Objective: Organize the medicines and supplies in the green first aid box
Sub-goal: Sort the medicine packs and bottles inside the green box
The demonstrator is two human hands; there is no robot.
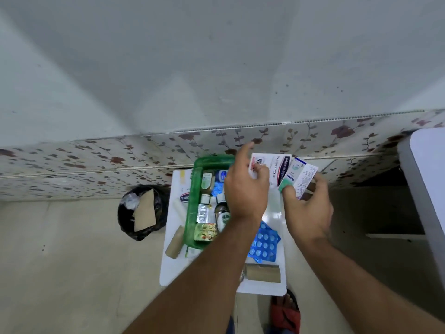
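Observation:
The green first aid box [192, 206] stands open on a small white table [166, 268], with bottles, a silver blister strip [203, 213] and a green-yellow packet [205, 231] inside. My left hand [245, 189] is above the box's right side, pinching the left edge of a white bandage carton [277, 168]. My right hand [307, 210] grips a small white and purple medicine carton [304, 178] just right of it; its thumb wears a green wrap. Blue tablet blister sheets [263, 243] lie on the table under my forearms.
A beige bandage roll [262, 273] lies at the table's near edge, another beige roll [175, 242] left of the box. A black bin [142, 210] with cardboard stands on the floor to the left. A floral-tiled wall runs behind. A white surface [426, 179] is at right.

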